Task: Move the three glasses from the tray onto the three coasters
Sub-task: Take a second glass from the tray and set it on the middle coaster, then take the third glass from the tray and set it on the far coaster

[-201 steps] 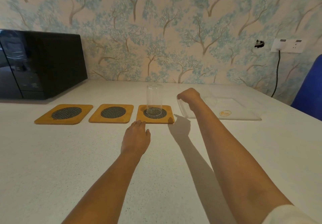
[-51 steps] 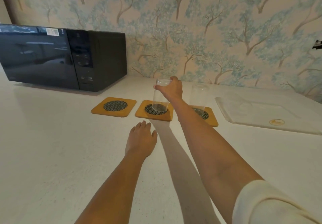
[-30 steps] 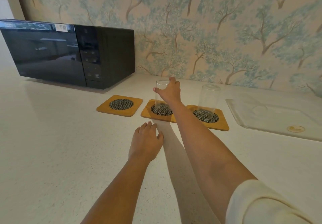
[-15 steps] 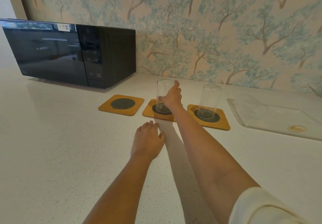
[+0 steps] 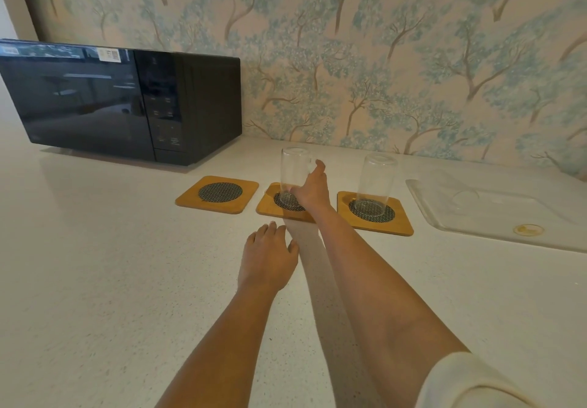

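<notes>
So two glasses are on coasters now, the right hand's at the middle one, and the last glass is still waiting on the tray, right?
Not quite. In the head view the tray holds no glass. The rest stands: one glass is on the right coaster, the right hand is at the glass on the middle coaster, and the left coaster is bare.

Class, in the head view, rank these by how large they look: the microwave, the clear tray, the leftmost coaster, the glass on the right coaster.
1. microwave
2. clear tray, cut off at the picture's edge
3. and 4. leftmost coaster and glass on the right coaster: too alike to rank.
</notes>
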Tool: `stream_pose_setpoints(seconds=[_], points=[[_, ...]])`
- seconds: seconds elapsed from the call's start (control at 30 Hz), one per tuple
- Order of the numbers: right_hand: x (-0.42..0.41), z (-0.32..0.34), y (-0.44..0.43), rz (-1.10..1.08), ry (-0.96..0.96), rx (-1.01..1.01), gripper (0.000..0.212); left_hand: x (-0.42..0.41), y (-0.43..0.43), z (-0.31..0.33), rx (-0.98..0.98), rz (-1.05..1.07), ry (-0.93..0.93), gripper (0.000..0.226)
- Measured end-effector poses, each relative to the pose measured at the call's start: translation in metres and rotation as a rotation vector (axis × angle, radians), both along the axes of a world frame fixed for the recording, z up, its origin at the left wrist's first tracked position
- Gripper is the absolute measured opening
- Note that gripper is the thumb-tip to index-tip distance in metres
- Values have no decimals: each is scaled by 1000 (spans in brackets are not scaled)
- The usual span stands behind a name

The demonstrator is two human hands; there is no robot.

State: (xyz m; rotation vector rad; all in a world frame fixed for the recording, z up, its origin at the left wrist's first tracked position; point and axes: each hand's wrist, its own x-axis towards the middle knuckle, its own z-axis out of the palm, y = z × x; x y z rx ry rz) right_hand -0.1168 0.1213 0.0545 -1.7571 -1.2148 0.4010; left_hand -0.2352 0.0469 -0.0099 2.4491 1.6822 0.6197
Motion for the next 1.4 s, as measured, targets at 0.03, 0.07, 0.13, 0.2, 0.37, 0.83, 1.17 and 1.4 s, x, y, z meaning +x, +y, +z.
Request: stream_pose_setpoints(seconds=[0.03, 0.07, 0.13, 0.2, 0.37, 0.83, 1.17, 1.4], points=[[0, 0, 0, -4, 7, -3, 96, 0, 0, 0, 3, 3, 4, 54], [-1, 0, -1, -7, 12, -5, 95, 0, 0, 0, 6, 5, 8, 54], [-2, 0, -2, -15, 8, -10, 94, 1, 1, -1, 11, 6, 13, 54], [-1, 1, -6, -39, -17, -15, 89, 1, 1, -1, 10, 9, 16, 54], [16, 9, -26, -97, -111, 13, 53, 2, 1, -1, 7, 20, 25, 53], [99, 23, -133, -379, -109, 174, 25, 0, -12, 12, 114, -66, 4, 34], [180, 25, -182, -547, -103, 138, 27, 50, -41, 15, 54, -186, -28, 36], [236, 31, -185, -536, -112, 135, 27, 165, -81, 12, 51, -359, -5, 40]])
